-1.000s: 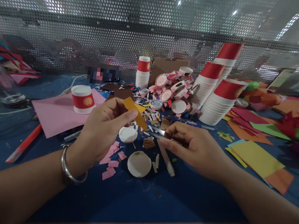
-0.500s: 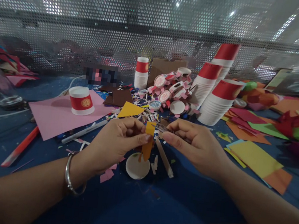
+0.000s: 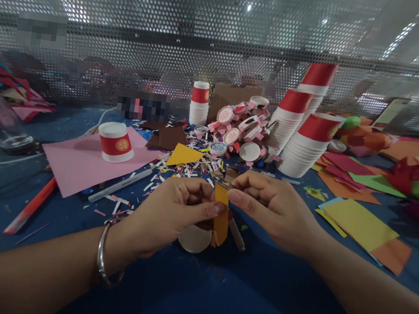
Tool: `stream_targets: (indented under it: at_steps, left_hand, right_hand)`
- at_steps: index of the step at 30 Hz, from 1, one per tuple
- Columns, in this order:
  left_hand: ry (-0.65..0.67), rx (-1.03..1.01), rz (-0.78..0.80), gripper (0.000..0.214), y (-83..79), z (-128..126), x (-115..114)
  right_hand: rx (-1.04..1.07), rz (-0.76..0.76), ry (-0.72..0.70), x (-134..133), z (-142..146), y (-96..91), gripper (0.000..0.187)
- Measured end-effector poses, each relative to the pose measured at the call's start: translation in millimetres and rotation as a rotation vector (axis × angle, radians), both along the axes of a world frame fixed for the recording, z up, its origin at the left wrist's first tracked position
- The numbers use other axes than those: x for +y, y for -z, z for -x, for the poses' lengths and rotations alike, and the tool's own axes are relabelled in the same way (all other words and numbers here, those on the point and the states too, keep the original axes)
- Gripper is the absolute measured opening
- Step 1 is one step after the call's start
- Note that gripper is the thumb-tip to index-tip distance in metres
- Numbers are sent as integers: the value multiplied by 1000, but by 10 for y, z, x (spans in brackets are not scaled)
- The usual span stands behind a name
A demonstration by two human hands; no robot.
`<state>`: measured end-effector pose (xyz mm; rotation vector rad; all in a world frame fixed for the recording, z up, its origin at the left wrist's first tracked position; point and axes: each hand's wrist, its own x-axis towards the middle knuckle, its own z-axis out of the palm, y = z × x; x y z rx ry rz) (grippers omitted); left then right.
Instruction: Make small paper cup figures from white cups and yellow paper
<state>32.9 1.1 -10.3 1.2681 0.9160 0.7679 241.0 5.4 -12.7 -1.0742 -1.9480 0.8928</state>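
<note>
My left hand (image 3: 171,216) pinches a small strip of orange-yellow paper (image 3: 220,219) between thumb and fingers, so that it hangs downward over the blue table. My right hand (image 3: 270,206) is closed on a thin pair of scissors or a blade, mostly hidden in the fingers, with its tip touching the top of the strip. A round white paper disc (image 3: 194,238) lies just under both hands. A white pen (image 3: 236,232) lies beside the disc.
Stacks of red-and-white paper cups (image 3: 308,139) stand right of centre, with a pile of cut cup pieces (image 3: 242,130) beside them. A single cup (image 3: 115,142) rests on pink paper (image 3: 78,160). Coloured sheets (image 3: 359,220) lie at right, a yellow triangle (image 3: 183,154) and scraps mid-table.
My left hand has moved right and down with the orange strip, which swung from slanted up to hanging down. My right hand came in to meet the strip's top.
</note>
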Motion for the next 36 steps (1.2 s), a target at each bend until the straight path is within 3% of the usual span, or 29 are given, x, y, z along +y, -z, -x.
stream_targets:
  at_steps: [10, 15, 24, 30, 36]
  left_hand:
    - [24, -121, 63, 37, -29, 5, -29]
    - [10, -132, 41, 22, 6, 30, 9]
    - [-65, 37, -95, 14, -36, 85, 63]
    - [-27, 107, -209, 17, -25, 126, 88]
    - [-20, 119, -218, 21, -13, 128, 98]
  right_hand:
    - [18, 8, -6, -29, 2, 9, 38]
    - [49, 39, 3, -13, -1, -2, 36]
    - [17, 46, 31, -4, -27, -9, 38]
    - [8, 35, 13, 7, -25, -3, 36]
    - [-10, 3, 0, 14, -30, -2, 33]
